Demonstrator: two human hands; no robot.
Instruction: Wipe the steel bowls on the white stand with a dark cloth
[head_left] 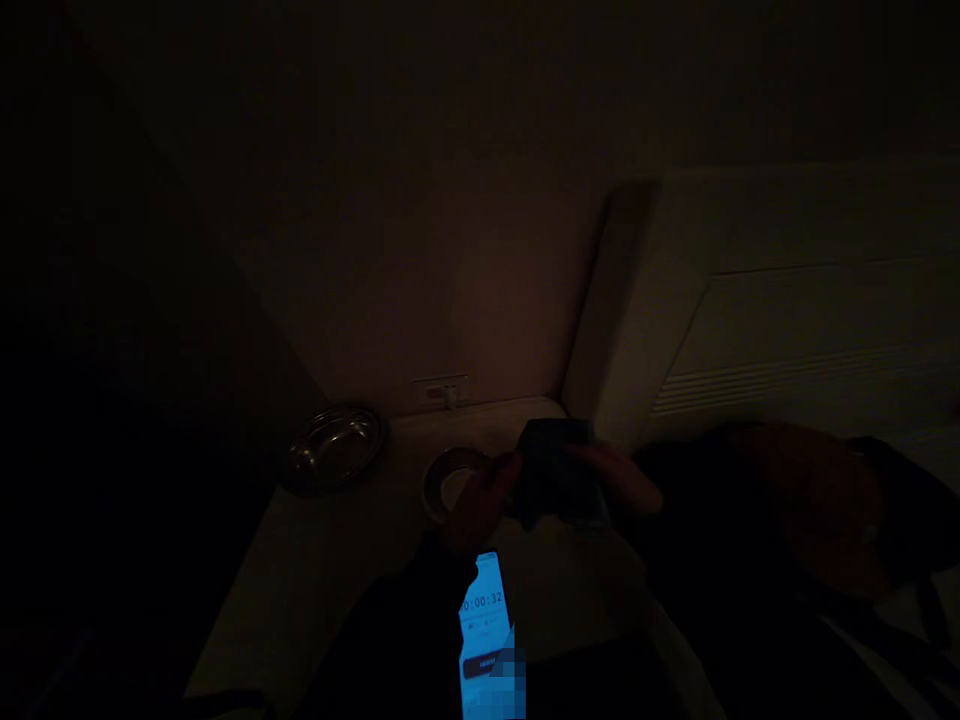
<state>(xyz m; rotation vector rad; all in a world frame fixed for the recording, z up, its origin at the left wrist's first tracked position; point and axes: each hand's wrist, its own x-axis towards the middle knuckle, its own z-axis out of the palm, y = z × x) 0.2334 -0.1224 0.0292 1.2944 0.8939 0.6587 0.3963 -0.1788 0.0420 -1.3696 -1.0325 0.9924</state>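
While a lit phone [486, 610] is glowing at the bottom centre of the frame beside your left sleeve, you are holding what seems to be a dark cloth [559, 475] just right of centre. It is lying directly between your hands and touching both, so neither is nearer; its long axis is not showing clearly in this gloom. Your left hand [478, 510] is gripping its left edge, and your right hand [619, 477] is gripping its right side, though the undersides are hidden. The cloth is looking blue-black, roughly square, uneven below. Beyond, a round bowl [430, 490] is sitting partly behind your left hand, and a shiny dish [377, 428] is resting farther left.
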